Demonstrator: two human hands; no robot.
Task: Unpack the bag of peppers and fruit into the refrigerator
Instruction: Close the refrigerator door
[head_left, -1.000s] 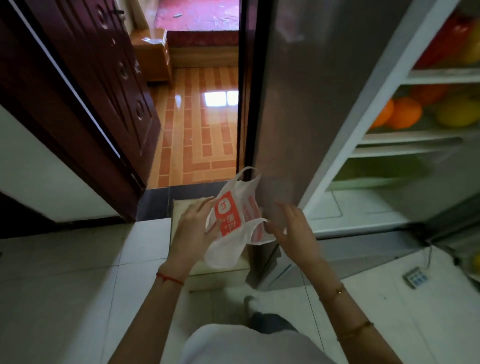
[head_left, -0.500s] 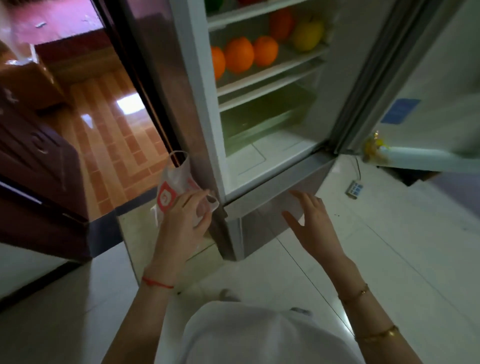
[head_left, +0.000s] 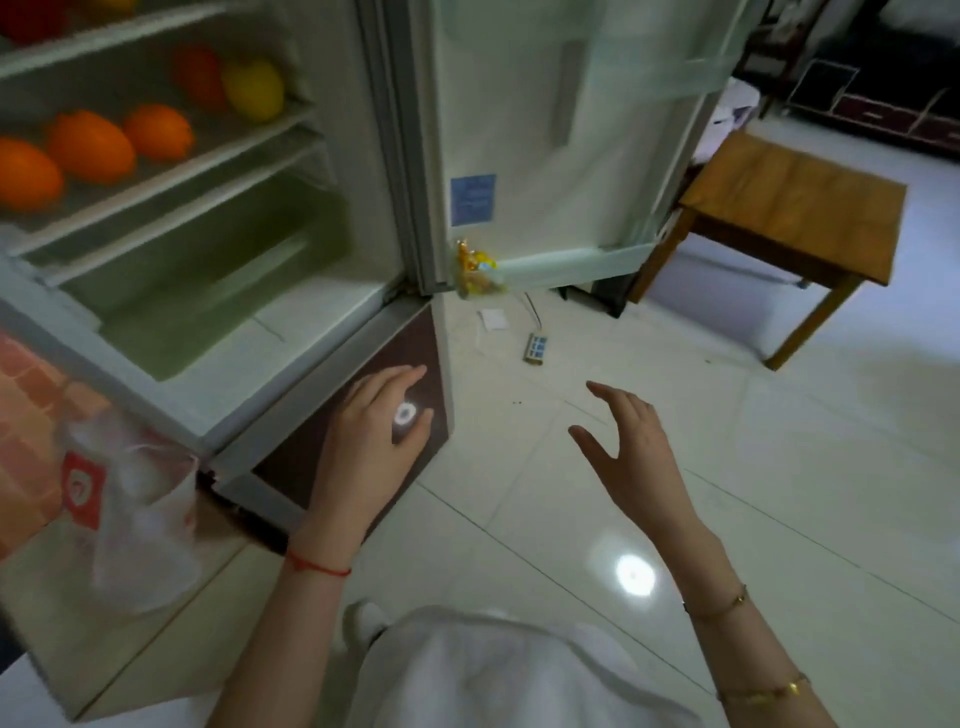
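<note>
The refrigerator (head_left: 244, 374) stands open at the upper left. Oranges (head_left: 91, 148) and a yellow fruit (head_left: 254, 88) lie on its glass shelf, above a clear drawer (head_left: 208, 280). The white plastic bag with a red logo (head_left: 137, 519) lies crumpled on a low box at the left, with no hand on it. My left hand (head_left: 371, 441) hovers with relaxed fingers in front of the dark lower drawer front (head_left: 421, 343), holding nothing. My right hand (head_left: 631, 457) is spread open above the floor, to the right of the refrigerator.
The refrigerator door (head_left: 545, 135) stands swung open at the top centre, with a small packet (head_left: 475, 270) in its bottom rack. A wooden table (head_left: 789, 208) stands at the right. A power strip (head_left: 536, 347) lies on the white tiled floor near the door.
My left hand has let go of the bag, which now lies on the box, and has moved right to the lower drawer front. The view has swung right.
</note>
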